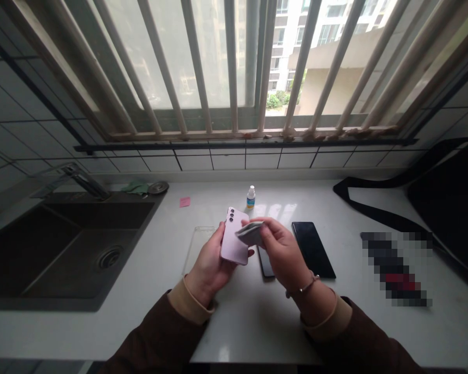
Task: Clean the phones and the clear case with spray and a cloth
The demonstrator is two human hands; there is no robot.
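Observation:
My left hand (pixel 210 262) is wrapped round a pale pink smartphone (pixel 234 244), its back with three camera lenses facing me. Pinched in the fingers of my right hand (pixel 283 249) is a folded grey cloth (pixel 250 234), held against or just over the phone's back; I cannot tell whether it touches. Under my right hand a second phone (pixel 268 269) lies on the counter, partly hidden. To its right is a black phone (pixel 314 249), lying flat. A clear phone case (pixel 197 244) lies behind my left hand, partly covered by it.
A small white-capped bottle (pixel 250 198) stands behind the phone. Left of it lies a pink paper note (pixel 184 202). A dark sink (pixel 74 249) with a faucet (pixel 86 182) fills the left side. At right are a black bag (pixel 448 192) with a strap and a blurred dark item (pixel 395 270).

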